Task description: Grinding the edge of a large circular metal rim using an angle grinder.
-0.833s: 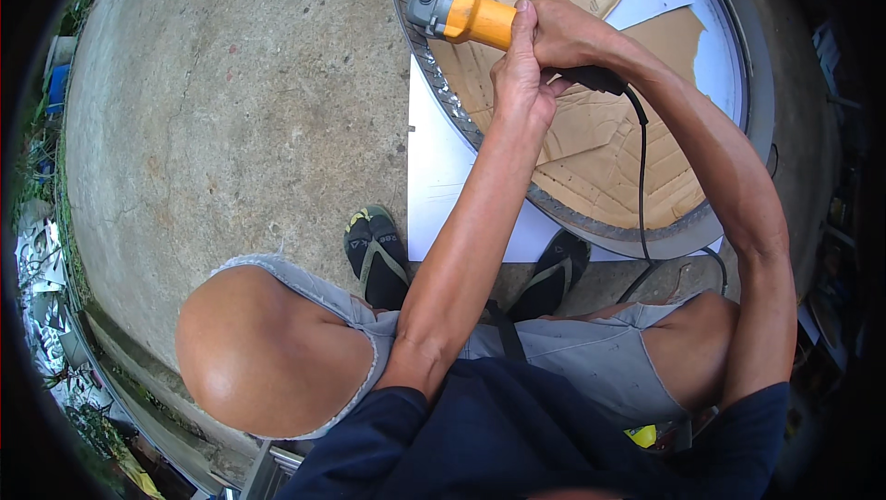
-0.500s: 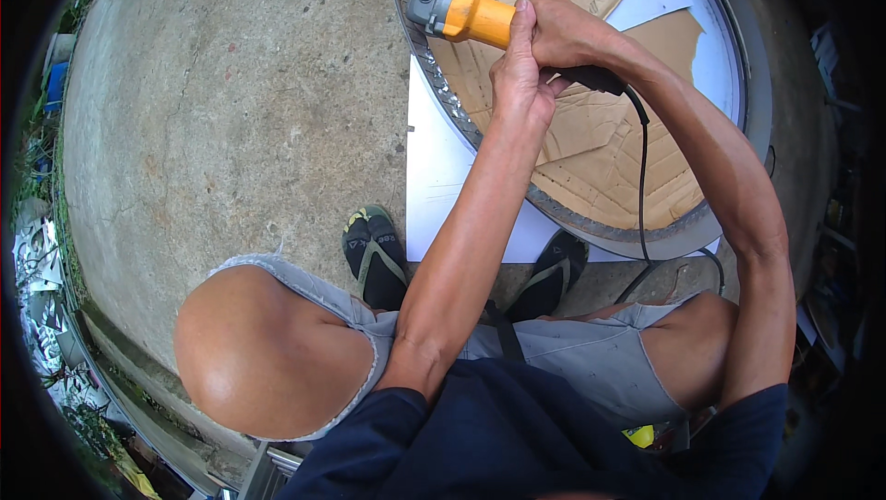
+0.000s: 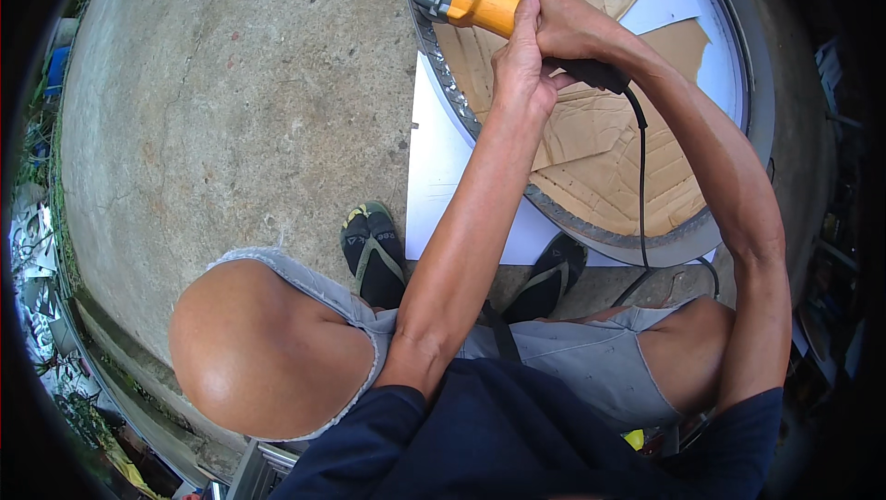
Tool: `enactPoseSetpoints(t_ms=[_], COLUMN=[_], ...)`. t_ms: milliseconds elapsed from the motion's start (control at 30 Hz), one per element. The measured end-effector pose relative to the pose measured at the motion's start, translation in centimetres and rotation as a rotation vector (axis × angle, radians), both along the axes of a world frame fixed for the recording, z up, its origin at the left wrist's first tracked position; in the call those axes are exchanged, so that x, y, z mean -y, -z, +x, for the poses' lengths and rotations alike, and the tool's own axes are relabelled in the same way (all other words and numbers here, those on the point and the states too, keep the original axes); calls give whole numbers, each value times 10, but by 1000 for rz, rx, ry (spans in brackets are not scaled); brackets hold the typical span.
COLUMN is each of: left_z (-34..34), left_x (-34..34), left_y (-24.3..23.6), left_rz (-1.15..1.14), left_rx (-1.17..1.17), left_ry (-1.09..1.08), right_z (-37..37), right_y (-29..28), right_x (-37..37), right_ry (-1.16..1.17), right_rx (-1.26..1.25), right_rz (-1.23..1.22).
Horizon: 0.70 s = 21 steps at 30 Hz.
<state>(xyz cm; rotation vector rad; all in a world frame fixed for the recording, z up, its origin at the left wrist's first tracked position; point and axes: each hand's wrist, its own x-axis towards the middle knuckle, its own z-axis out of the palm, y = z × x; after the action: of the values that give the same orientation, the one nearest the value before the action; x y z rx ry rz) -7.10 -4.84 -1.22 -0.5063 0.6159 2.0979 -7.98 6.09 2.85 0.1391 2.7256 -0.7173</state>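
Note:
A yellow angle grinder [image 3: 489,9] with a grey head lies tilted across the left rim of a large grey ring [image 3: 616,246]. My left hand [image 3: 521,66] is closed on the grinder's body, thumb pointing up along it. My right hand [image 3: 577,31] wraps the same tool just right of the left, near its black rear grip [image 3: 595,77]. A black cord [image 3: 643,177] drops from that end over the ring. Creased cardboard [image 3: 628,177] fills much of the ring. Whether the grinder's disc touches the metal is hidden under the head.
A white board [image 3: 438,177] lies beneath the ring on the concrete floor [image 3: 221,113]. My sandalled feet [image 3: 374,251] are at the board's near edge, below my bent bare knees. Along the far left run plants, a blue object [image 3: 58,71] and piled scraps [image 3: 32,269]; dark clutter lines the right.
The grinder and both hands sit slightly higher in the picture, and the ring has shifted a little up and right in view. The two-handed grip is unchanged.

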Motion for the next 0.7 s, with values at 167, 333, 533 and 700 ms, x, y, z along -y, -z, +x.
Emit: enactPoseSetpoints(t_ms=[167,333,533,700], left_z=[0,5,4,-2], left_x=[2,-2,-1,1], left_y=[8,3,5,6], left_rz=[-9,-13,-35,7], left_rx=[-13,0,7,-33], left_ry=[-4,-16,0,-17], right_z=[1,2,1,-2], right_y=[5,6,2,2], right_x=[2,-5,-4,1], right_ry=[24,6,12,23], right_rx=[43,65,78,39], right_rz=[-16,-14,-21,4])
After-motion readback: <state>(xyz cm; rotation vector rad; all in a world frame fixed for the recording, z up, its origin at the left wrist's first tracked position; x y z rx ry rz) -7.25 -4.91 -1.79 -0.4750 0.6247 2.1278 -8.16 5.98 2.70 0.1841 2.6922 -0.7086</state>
